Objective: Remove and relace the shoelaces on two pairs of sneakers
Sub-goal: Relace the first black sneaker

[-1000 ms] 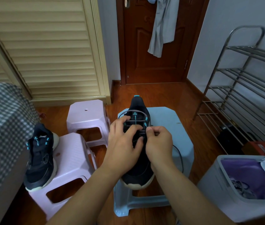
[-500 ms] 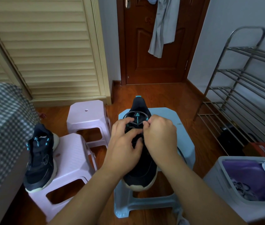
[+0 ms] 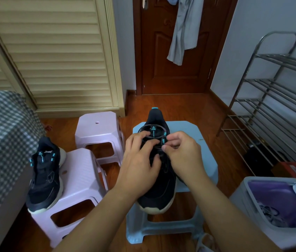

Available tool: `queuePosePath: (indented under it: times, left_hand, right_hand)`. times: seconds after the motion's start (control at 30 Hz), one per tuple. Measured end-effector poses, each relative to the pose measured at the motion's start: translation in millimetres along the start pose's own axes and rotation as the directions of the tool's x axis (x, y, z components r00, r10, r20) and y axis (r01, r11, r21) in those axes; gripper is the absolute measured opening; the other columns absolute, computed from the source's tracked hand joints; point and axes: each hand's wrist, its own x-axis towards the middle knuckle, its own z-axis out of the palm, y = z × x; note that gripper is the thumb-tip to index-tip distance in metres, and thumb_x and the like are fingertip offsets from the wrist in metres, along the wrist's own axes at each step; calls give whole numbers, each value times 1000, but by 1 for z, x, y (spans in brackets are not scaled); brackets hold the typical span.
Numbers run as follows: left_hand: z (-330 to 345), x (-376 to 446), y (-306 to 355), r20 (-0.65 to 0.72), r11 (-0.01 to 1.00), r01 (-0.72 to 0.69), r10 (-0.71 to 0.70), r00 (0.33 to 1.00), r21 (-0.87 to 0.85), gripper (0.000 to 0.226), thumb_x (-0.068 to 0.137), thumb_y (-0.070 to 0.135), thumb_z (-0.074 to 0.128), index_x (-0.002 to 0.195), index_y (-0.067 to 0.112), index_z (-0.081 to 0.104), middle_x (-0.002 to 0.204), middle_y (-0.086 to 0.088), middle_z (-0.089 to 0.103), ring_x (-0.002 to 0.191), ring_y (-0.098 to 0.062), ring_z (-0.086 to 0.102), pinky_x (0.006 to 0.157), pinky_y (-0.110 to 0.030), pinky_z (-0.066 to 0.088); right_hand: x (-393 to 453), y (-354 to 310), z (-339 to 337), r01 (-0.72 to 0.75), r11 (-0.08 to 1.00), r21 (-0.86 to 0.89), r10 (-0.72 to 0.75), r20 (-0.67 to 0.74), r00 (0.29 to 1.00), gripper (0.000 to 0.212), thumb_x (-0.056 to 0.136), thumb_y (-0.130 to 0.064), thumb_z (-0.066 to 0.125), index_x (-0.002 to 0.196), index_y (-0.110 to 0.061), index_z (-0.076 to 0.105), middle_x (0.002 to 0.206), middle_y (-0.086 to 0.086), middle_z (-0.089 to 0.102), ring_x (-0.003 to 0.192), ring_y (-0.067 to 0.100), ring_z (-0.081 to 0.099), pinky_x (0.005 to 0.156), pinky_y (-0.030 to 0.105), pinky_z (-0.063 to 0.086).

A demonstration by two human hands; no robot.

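Note:
A black sneaker (image 3: 159, 190) with teal eyelets lies on a light blue stool (image 3: 189, 131), toe toward me. Its dark shoelace (image 3: 157, 137) loops over the tongue. My left hand (image 3: 140, 160) rests on the sneaker's left side, fingers curled over the lacing. My right hand (image 3: 181, 153) pinches the lace between thumb and forefinger beside the upper right eyelets. A second black sneaker (image 3: 45, 177) stands on a pink stool (image 3: 78, 180) to the left, and I see no lace in its eyelets.
Another pink stool (image 3: 98, 128) stands behind the first. A checked bed cover (image 3: 0, 142) fills the left edge. A metal shoe rack (image 3: 278, 99) lines the right wall. A grey bin (image 3: 270, 211) with a purple liner sits at the lower right. A brown door (image 3: 174, 48) is ahead.
My right hand has moved up from the mid-lacing to the upper right eyelets, still pinching the lace. My left hand has stayed on the sneaker.

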Motion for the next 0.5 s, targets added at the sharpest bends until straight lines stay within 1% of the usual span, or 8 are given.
queuePosePath:
  times: [0.07,0.13,0.23,0.3,0.37,0.4,0.47,0.5]
  left_hand:
    - [0,-1,1,2,1000,-1,1,1000,-2,38,91,23,62,129,22,62,143,6,42,140,-14,29,114,-14,12]
    - [-1,-1,1,5,1000,-6,6,1000,-2,38,92,23,62,129,23,62,143,7,42,140,-14,29,114,-15,12]
    - [-2,-1,0,8,1000,-6,6,1000,-5,38,92,23,62,130,24,62,144,7,41,140,-14,29,113,-9,9]
    - [-2,-1,-1,2,1000,-7,7,1000,-5,39,91,22,63,130,24,62,144,7,42,140,-14,30,113,-7,7]
    - [-1,-1,-1,0,1000,-13,13,1000,-8,39,90,21,64,129,24,63,143,7,43,139,-14,31,113,-7,7]
    - [-1,-1,-1,-3,1000,-17,17,1000,-10,39,90,20,65,129,24,62,143,7,43,139,-13,31,113,-7,7]
    - [-1,0,-1,-11,1000,-19,18,1000,-21,38,90,19,66,127,23,62,141,8,44,138,-12,32,113,-7,9]
    - [-1,0,-1,-17,999,-13,13,1000,-33,35,89,18,66,124,23,61,140,9,45,138,-11,33,113,-7,11]
  right_hand:
    - [1,-1,1,-18,999,35,19,-29,999,21,86,-14,76,102,-22,66,84,-10,71,77,0,66,66,14,47]
    - [2,-2,2,-24,998,52,27,-71,997,19,85,-14,77,97,-23,64,82,-9,70,77,4,66,67,19,49]
    - [3,-4,6,-47,997,66,56,-137,989,17,85,-17,78,90,-22,63,80,-8,67,75,4,64,65,20,48]
    - [2,-5,11,-34,998,51,42,-176,984,16,85,-18,78,90,-21,63,80,-10,65,74,3,62,63,18,45]
    - [0,-5,14,11,1000,7,-9,-190,982,12,87,-19,76,91,-20,65,78,-12,63,75,2,61,63,15,44]
    - [1,-6,15,30,999,-29,-35,-189,981,10,88,-20,75,93,-19,67,78,-13,63,76,4,62,64,16,45]
    - [1,-8,17,50,988,-149,-78,-184,980,8,91,-26,72,94,-19,69,78,-12,63,78,10,62,68,24,48]
    - [1,-9,18,55,971,-231,-100,-184,978,10,92,-29,70,94,-19,69,80,-9,65,79,14,61,69,28,47]
